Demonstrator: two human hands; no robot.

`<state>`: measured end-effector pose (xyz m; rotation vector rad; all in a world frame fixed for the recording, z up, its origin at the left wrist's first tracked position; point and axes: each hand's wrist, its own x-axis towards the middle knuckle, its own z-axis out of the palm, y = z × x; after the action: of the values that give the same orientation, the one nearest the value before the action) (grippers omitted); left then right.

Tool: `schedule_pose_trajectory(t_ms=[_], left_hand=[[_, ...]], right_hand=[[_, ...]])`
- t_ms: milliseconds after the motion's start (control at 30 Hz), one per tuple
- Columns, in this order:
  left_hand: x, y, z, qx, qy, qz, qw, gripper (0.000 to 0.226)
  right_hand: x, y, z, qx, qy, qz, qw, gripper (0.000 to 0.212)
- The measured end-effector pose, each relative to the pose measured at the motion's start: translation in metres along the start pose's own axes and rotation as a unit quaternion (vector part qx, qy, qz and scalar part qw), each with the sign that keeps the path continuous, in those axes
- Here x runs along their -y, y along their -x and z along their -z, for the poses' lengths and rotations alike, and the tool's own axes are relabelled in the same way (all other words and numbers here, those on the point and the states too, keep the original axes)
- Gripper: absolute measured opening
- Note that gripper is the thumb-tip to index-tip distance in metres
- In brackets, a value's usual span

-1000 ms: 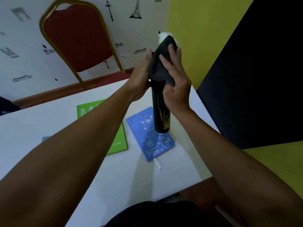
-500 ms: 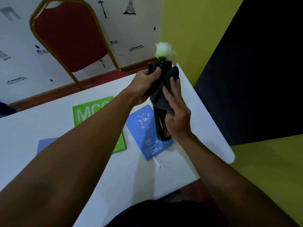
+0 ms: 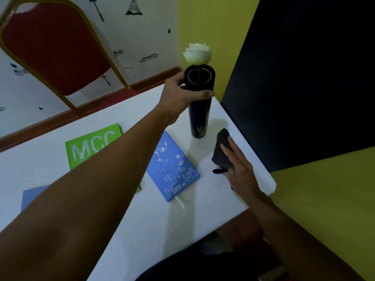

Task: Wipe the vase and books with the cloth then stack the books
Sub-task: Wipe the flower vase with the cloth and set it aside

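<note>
A tall black vase (image 3: 198, 118) with a gold leaf pattern and a white rose (image 3: 196, 53) stands upright on the white table (image 3: 142, 216) near its far right corner. My left hand (image 3: 182, 96) grips the vase just below its rim. My right hand (image 3: 238, 167) holds the dark grey cloth (image 3: 221, 153) down on the table, to the right of the vase's base. A light blue book (image 3: 172, 167) lies flat in front of the vase. A green book (image 3: 91, 145) marked MCC lies to its left, partly under my left arm. Another blue book (image 3: 30, 195) peeks out at far left.
A red chair (image 3: 54, 45) with a gold frame stands behind the table against the patterned wall. The table's right edge (image 3: 272, 179) lies close to my right hand, beside a dark panel (image 3: 304, 78) and yellow wall.
My right hand has taken the cloth off the vase and lowered it to the table. My left hand has moved the vase from above the blue book to the table behind it.
</note>
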<state>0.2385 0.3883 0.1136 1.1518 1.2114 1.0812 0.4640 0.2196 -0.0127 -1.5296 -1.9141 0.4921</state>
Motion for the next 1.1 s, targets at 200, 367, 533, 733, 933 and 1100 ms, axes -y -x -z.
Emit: schedule_pose_trajectory(t_ms=[200, 367, 533, 733, 933, 1100], left_hand=[[0.005, -0.013, -0.047, 0.042, -0.057, -0.05, 0.996, 0.069], [0.011, -0.015, -0.082, 0.054, -0.079, -0.069, 0.993, 0.075], [0.019, -0.016, -0.1, 0.055, -0.09, -0.082, 0.991, 0.078], [0.038, -0.016, -0.108, 0.05, -0.084, -0.083, 0.992, 0.081], [0.05, -0.015, -0.116, 0.068, -0.148, -0.096, 0.982, 0.079], [0.068, -0.012, -0.111, 0.093, -0.231, -0.091, 0.964, 0.083]], right_hand=[[-0.035, -0.002, 0.022, -0.003, 0.065, 0.0, 0.998, 0.051], [-0.062, -0.003, 0.011, 0.069, 0.12, -0.04, 0.99, 0.069], [-0.068, 0.002, -0.009, 0.155, 0.134, -0.046, 0.978, 0.08], [-0.072, 0.003, -0.017, 0.143, 0.161, -0.014, 0.976, 0.078], [-0.083, 0.005, -0.019, 0.128, 0.164, 0.011, 0.978, 0.077], [-0.089, -0.001, -0.021, 0.126, 0.182, 0.029, 0.975, 0.077]])
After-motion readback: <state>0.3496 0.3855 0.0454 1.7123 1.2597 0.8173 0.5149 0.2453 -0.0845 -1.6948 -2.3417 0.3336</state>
